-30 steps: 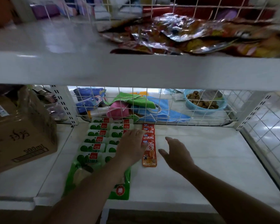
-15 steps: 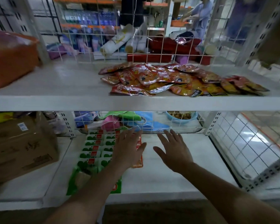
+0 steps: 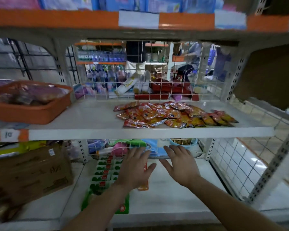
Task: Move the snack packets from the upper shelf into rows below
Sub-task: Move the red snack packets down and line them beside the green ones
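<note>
step: between placements, next reach to packet pile (image 3: 172, 115) | left hand (image 3: 135, 169), right hand (image 3: 182, 167): fingers spread, empty

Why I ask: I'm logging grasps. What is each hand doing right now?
Left hand: open, fingers spread, holding nothing.
Right hand: open, fingers spread, holding nothing.

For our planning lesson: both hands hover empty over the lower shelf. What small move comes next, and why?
Probably lift the right hand to the snack packets heaped on the upper shelf and take one: it and the left hand are open and empty, and the heap lies unsorted.
</note>
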